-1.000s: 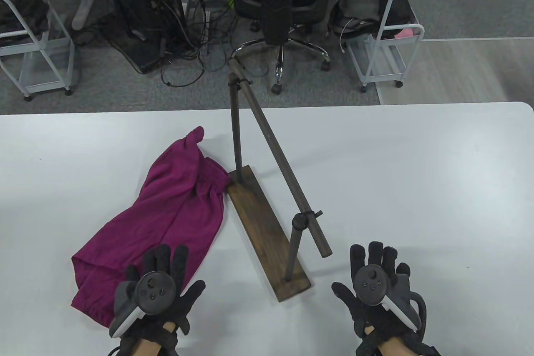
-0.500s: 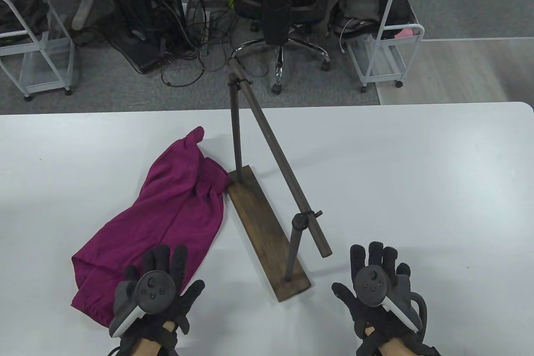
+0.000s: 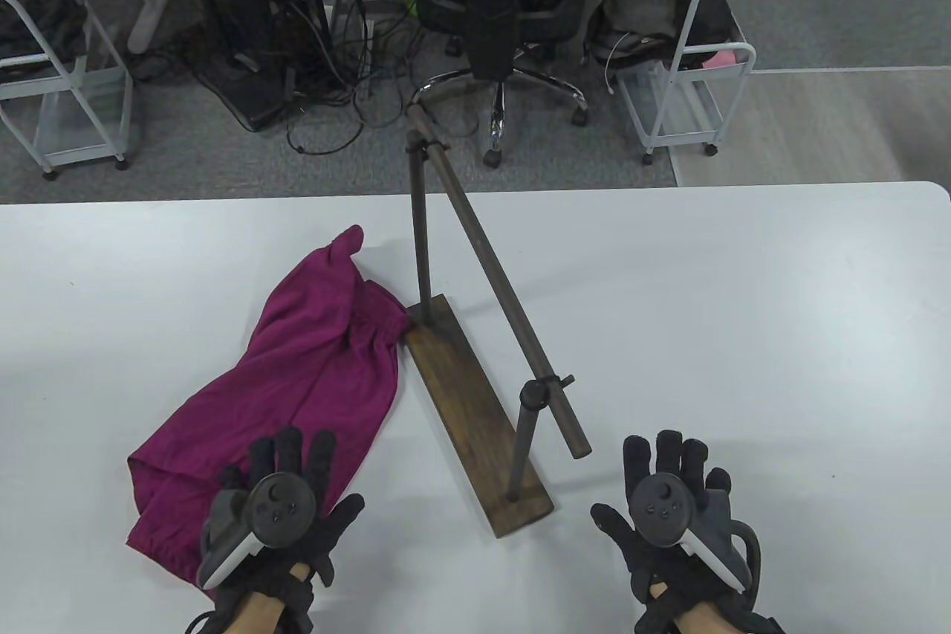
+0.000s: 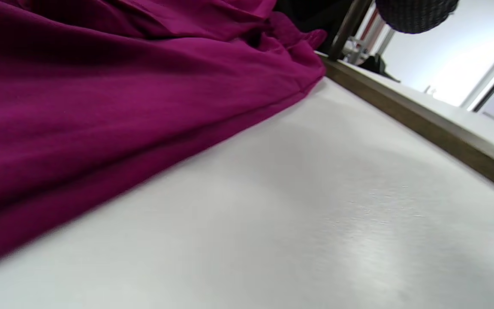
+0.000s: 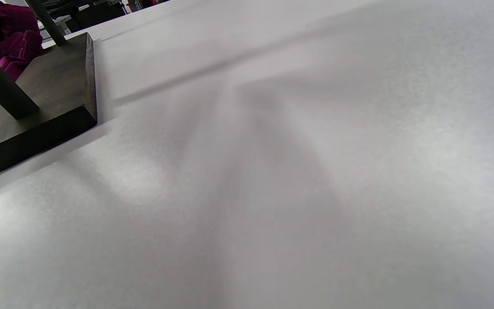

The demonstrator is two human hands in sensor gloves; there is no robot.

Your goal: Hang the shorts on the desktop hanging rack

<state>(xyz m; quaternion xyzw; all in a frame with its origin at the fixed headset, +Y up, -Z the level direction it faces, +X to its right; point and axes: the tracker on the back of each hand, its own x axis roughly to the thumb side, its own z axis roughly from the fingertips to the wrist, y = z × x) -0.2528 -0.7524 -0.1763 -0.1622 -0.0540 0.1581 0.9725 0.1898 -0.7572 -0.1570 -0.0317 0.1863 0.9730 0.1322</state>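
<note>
Magenta shorts (image 3: 297,381) lie crumpled on the white table (image 3: 743,329), left of the wooden hanging rack (image 3: 475,411). The rack has a flat base, two dark posts and a tilted crossbar (image 3: 505,307). My left hand (image 3: 286,478) lies flat with spread fingers on the near end of the shorts. My right hand (image 3: 672,474) lies flat and open on the bare table, right of the rack's base. The left wrist view shows the shorts (image 4: 122,98) close up beside the rack base (image 4: 423,124). The right wrist view shows the base corner (image 5: 45,107).
Beyond the table's far edge stand an office chair (image 3: 505,2), white wire carts (image 3: 683,69) and a tangle of cables (image 3: 319,84) on the floor. Bare table spreads to the right of the rack.
My left hand has shifted slightly forward and up onto the shorts. The right hand, shorts and rack have not moved.
</note>
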